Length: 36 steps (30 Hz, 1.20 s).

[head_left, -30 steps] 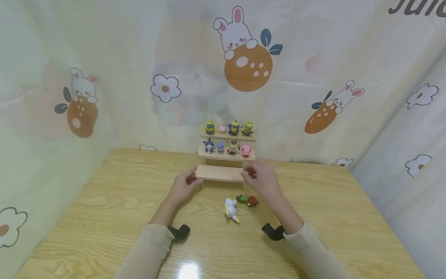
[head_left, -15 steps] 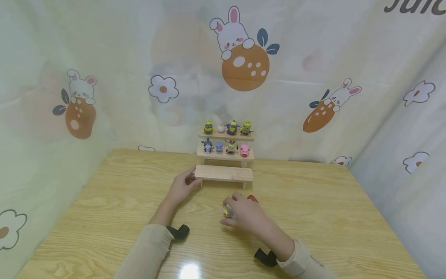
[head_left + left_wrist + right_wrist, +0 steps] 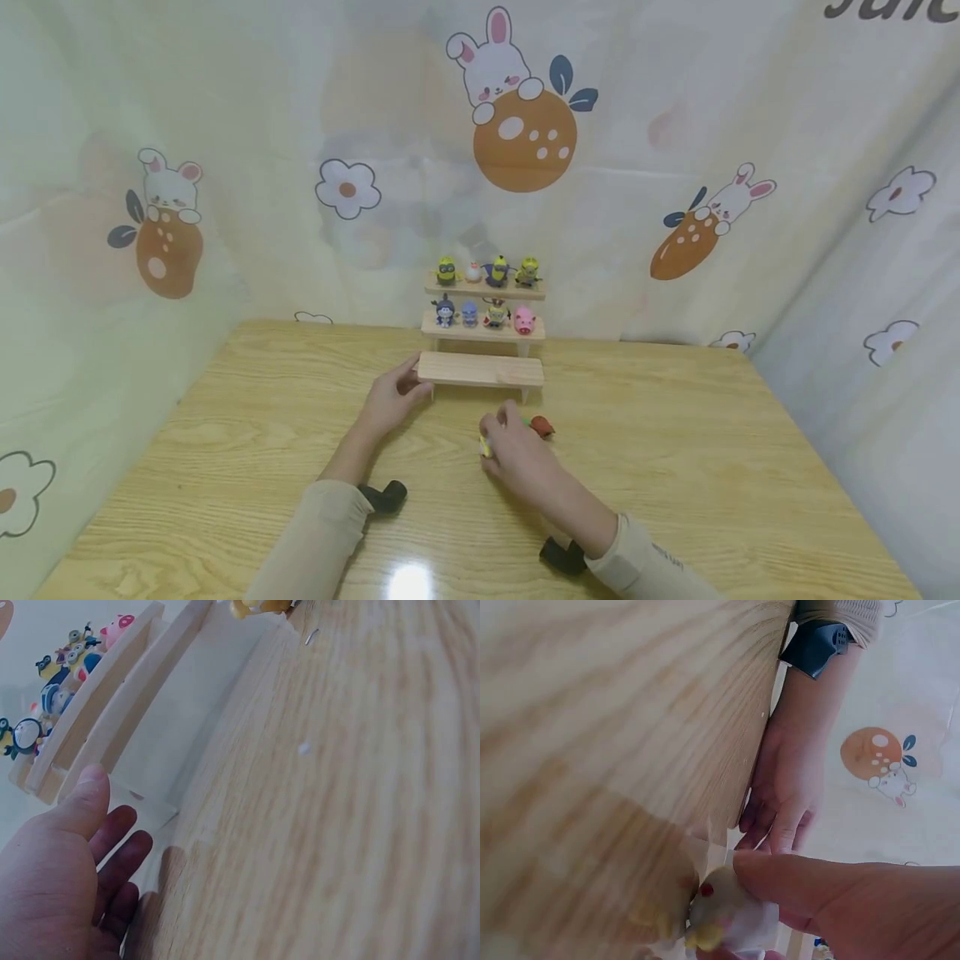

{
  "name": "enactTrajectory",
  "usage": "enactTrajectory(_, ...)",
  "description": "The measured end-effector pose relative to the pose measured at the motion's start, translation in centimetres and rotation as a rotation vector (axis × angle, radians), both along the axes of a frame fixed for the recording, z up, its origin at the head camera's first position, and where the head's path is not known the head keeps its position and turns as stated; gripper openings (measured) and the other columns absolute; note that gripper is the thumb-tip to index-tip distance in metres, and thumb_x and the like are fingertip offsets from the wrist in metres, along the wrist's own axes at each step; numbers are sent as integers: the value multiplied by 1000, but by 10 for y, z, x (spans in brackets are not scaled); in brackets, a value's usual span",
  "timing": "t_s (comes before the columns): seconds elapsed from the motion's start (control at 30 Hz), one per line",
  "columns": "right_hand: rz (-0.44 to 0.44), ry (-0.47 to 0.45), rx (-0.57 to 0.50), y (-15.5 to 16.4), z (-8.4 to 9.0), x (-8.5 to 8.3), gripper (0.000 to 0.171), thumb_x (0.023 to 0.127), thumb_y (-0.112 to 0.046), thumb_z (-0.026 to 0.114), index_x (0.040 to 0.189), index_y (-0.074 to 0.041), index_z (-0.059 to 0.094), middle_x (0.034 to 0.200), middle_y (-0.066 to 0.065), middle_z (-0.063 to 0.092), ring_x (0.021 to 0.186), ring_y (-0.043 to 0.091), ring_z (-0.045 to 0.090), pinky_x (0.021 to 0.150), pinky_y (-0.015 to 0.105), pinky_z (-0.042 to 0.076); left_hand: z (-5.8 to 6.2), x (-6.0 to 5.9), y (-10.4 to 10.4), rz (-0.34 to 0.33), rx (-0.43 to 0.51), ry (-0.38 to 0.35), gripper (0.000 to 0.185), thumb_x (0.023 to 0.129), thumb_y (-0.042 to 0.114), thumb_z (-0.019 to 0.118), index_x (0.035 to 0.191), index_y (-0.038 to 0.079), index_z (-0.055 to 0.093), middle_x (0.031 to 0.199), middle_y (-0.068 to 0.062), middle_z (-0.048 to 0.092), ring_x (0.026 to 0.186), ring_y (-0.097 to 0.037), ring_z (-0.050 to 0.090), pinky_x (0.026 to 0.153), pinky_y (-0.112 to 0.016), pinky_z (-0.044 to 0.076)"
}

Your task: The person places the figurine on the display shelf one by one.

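In the head view, a wooden tiered stand (image 3: 480, 369) rises at the back of the table. My left hand (image 3: 390, 402) grips the left end of its lowest shelf, the thumb in front; the left wrist view shows the thumb (image 3: 88, 796) against that end, other fingers loosely bent below. My right hand (image 3: 517, 450) holds a white toy figure (image 3: 731, 911) with yellow parts, close over the table in front of the stand. Most of this figure is hidden by the hand in the head view. Just beyond the right hand lies a red-brown and green toy figure (image 3: 542, 427).
On the middle shelf stand several small figures, among them a pink pig (image 3: 523, 321). The top shelf (image 3: 483, 291) bears more, including a yellow goggled figure (image 3: 527, 272). A printed curtain (image 3: 405, 100) hangs behind the wooden table (image 3: 300, 417).
My right hand has left the right end of the lowest shelf, come down towards me and taken hold of the white toy figure. My left hand stays at the shelf's left end.
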State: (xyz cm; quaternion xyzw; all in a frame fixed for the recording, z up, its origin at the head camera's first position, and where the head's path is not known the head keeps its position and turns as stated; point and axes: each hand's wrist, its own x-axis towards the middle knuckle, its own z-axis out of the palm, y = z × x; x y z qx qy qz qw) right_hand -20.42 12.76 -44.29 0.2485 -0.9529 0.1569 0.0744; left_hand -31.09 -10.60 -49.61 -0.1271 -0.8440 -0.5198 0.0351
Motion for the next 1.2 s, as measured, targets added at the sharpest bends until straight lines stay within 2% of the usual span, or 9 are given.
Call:
enactTrajectory(0.17, -6, -70, -49, 1, 2, -3, 26, 80, -13, 75, 103, -9, 63, 111, 13, 49, 70, 16, 60, 54, 15, 47, 0, -1, 0, -1, -4, -2, 65, 88, 29, 67, 145, 12, 40, 107, -10, 69, 98, -24, 62, 91, -40, 50)
enactTrajectory(0.27, -4, -95, -56, 1, 3, -5, 24, 80, -14, 75, 103, -11, 66, 113, 12, 50, 70, 13, 59, 56, 16, 48, 1, 0, 0, 0, -4, 0, 65, 88, 29, 67, 145, 12, 41, 107, -10, 70, 98, -23, 62, 90, -39, 50)
enactTrajectory(0.4, 20, -86, -54, 2, 7, -7, 21, 79, -14, 76, 99, -13, 70, 110, 9, 57, 78, 14, 59, 60, 21, 52, 1, 0, 0, -4, -3, 5, 64, 88, 29, 67, 145, 13, 41, 106, -9, 70, 97, -23, 62, 89, -38, 50)
enactTrajectory(0.57, 47, -104, -90, 4, 14, -8, 19, 78, -12, 76, 97, -13, 73, 105, 5, 62, 92, 19, 62, 74, 32, 56, 1, 0, 0, -8, 11, 5, 64, 89, 29, 67, 144, 12, 41, 106, -10, 69, 97, -24, 63, 89, -40, 50)
enactTrajectory(0.83, 46, -248, -248, 11, 18, -14, 13, 86, -18, 69, 98, -13, 71, 102, 1, 66, 89, 14, 62, 71, 22, 53, 1, -1, -1, -10, 4, 5, 65, 89, 29, 67, 145, 10, 39, 107, -10, 69, 97, -22, 62, 89, -39, 50)
enactTrajectory(0.97, 35, -283, -270, 14, 15, -18, 14, 88, -19, 68, 100, -13, 69, 100, 0, 67, 88, 11, 62, 71, 20, 53, 3, -1, 0, -12, 9, -6, 65, 89, 29, 67, 145, 11, 39, 107, -9, 69, 97, -22, 62, 90, -40, 50)
enactTrajectory(1.2, -18, -270, -258, 15, 15, -22, 11, 89, -22, 67, 98, -17, 69, 99, -2, 69, 89, 11, 64, 76, 27, 54, 3, 0, 0, -13, 3, -11, 65, 89, 27, 67, 145, 9, 39, 107, -10, 69, 99, -22, 62, 90, -39, 50)
